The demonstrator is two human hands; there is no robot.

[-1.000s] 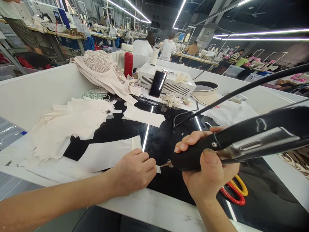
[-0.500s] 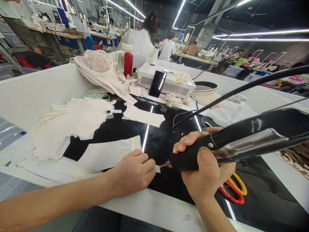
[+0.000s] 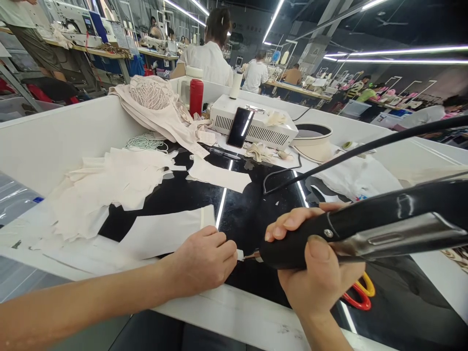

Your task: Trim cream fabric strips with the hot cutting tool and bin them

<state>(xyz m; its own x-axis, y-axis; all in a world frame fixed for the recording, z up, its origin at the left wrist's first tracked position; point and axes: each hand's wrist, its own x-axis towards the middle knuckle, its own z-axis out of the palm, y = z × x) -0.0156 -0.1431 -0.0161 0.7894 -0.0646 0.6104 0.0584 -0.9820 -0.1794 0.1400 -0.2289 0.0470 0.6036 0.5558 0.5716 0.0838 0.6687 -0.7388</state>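
My right hand [image 3: 314,263] is wrapped round a black corded hot knife [image 3: 373,219], thumb beside its long metal lever. The narrow copper-coloured tip [image 3: 252,255] points left and meets a small white strip [image 3: 240,255] that sticks out from my left fingers. My left hand [image 3: 206,258] is closed in a pinch on this strip, low over the black glossy board [image 3: 252,209]. Behind the left wrist lies a pale fabric panel [image 3: 164,231] with a cream band along its right end. Scissors [image 3: 360,297] with red and yellow handles lie partly hidden behind my right wrist.
Cream fabric pieces [image 3: 113,185] pile up at left, near a tangle of green cord [image 3: 146,142]. A beige lace garment [image 3: 153,97], red bottle [image 3: 196,97], phone [image 3: 240,126], white vented box [image 3: 256,122] and sun visor [image 3: 312,141] stand behind. The tool's cable [image 3: 351,148] arches over the right side.
The hot knife and my right hand have shifted slightly right and down, with the tip still at the strip. My left hand stays almost in place.
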